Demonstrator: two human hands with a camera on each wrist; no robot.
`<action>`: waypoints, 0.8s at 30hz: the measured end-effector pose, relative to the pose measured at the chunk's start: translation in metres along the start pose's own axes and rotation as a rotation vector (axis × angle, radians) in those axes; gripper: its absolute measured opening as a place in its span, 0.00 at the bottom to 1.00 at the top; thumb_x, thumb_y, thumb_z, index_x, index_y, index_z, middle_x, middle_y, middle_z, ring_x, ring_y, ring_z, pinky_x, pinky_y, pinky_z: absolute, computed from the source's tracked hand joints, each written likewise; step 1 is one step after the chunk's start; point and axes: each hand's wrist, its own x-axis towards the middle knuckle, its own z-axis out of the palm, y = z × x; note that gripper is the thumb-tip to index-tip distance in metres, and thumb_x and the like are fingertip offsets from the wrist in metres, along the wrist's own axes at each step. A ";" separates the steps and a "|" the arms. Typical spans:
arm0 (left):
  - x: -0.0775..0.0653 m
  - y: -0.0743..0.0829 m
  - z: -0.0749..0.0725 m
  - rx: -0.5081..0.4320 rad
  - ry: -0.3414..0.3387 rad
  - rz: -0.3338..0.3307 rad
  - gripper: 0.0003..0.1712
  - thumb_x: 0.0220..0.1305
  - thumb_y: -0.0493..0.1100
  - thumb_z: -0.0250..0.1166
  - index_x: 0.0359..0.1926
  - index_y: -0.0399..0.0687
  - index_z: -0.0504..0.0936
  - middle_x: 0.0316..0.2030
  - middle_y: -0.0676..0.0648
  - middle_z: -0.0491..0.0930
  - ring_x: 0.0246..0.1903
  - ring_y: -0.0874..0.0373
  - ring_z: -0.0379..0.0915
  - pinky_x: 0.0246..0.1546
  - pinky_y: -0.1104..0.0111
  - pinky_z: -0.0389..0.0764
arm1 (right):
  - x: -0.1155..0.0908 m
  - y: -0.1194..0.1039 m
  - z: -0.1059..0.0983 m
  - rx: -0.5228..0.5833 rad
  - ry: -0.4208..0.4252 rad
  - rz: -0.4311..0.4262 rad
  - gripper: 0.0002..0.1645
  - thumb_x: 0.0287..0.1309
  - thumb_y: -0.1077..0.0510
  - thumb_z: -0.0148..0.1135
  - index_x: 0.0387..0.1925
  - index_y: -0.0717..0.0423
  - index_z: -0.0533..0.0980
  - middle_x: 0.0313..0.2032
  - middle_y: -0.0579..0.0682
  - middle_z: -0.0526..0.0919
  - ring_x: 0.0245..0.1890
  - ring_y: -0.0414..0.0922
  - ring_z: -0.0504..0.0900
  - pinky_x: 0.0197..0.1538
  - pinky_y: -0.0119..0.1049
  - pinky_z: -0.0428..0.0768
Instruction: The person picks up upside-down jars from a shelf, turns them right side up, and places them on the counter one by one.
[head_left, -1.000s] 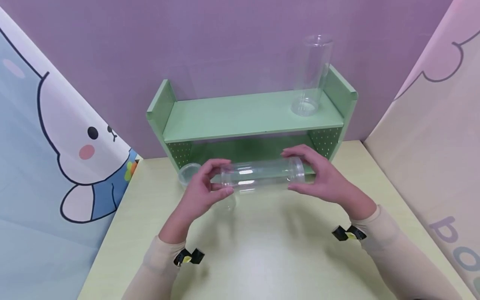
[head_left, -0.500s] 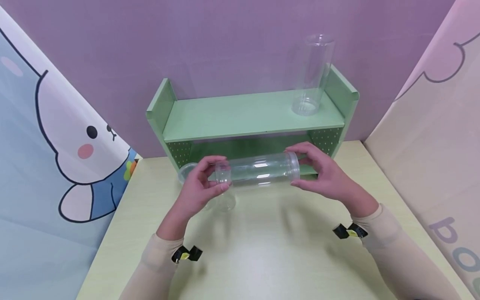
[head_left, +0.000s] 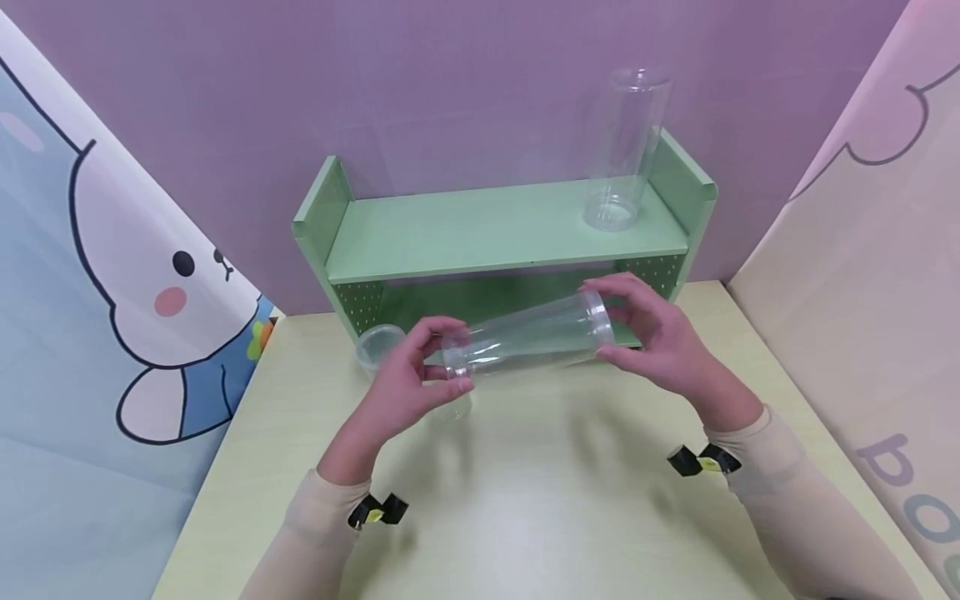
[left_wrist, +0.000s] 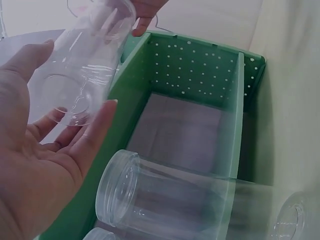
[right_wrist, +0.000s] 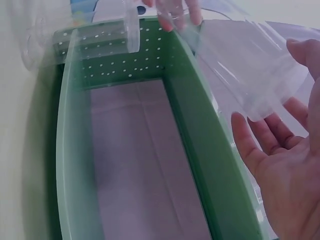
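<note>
A clear plastic jar (head_left: 525, 342) is held in the air before the shelf, lying sideways with its right end higher. My left hand (head_left: 401, 392) grips its left end; in the left wrist view the thumb and fingers curl around the round base of the jar (left_wrist: 82, 75). At the other end, my right hand (head_left: 660, 346) holds the banded rim between thumb and fingers, also visible in the right wrist view beside the jar (right_wrist: 240, 65). Behind my left hand, a capped clear jar (left_wrist: 170, 195) stands on the table, partly hidden in the head view.
A green two-tier shelf (head_left: 472, 237) with dotted side panels stands against the purple wall (head_left: 480, 92). One tall clear jar (head_left: 630, 150) is upright on its top right. Another round clear rim (left_wrist: 99, 234) shows low in the left wrist view. The table (head_left: 540, 517) is pale.
The held jar first shifted slightly left, then back right. Its right end has risen, so it now slants more. Both hands keep their hold, and the other jars stay in place.
</note>
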 end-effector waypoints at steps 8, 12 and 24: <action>0.004 0.002 0.012 0.217 -0.062 -0.001 0.43 0.60 0.39 0.85 0.74 0.52 0.76 0.64 0.52 0.80 0.61 0.55 0.80 0.59 0.56 0.88 | 0.003 -0.006 0.001 0.138 0.104 0.014 0.43 0.47 0.86 0.61 0.70 0.83 0.69 0.67 0.65 0.78 0.63 0.55 0.80 0.60 0.38 0.85; 0.005 0.000 0.020 0.270 -0.124 -0.018 0.44 0.61 0.42 0.85 0.75 0.50 0.75 0.66 0.52 0.79 0.61 0.53 0.81 0.63 0.54 0.85 | 0.006 -0.009 0.002 0.140 0.112 0.040 0.41 0.49 0.82 0.62 0.70 0.79 0.71 0.66 0.64 0.78 0.59 0.55 0.79 0.56 0.38 0.84; 0.008 -0.021 0.045 0.269 -0.238 -0.037 0.45 0.61 0.46 0.86 0.74 0.49 0.73 0.62 0.53 0.81 0.64 0.52 0.81 0.68 0.50 0.82 | 0.012 -0.012 0.016 0.054 0.050 0.134 0.42 0.67 0.50 0.81 0.70 0.70 0.75 0.67 0.60 0.77 0.61 0.55 0.77 0.60 0.38 0.81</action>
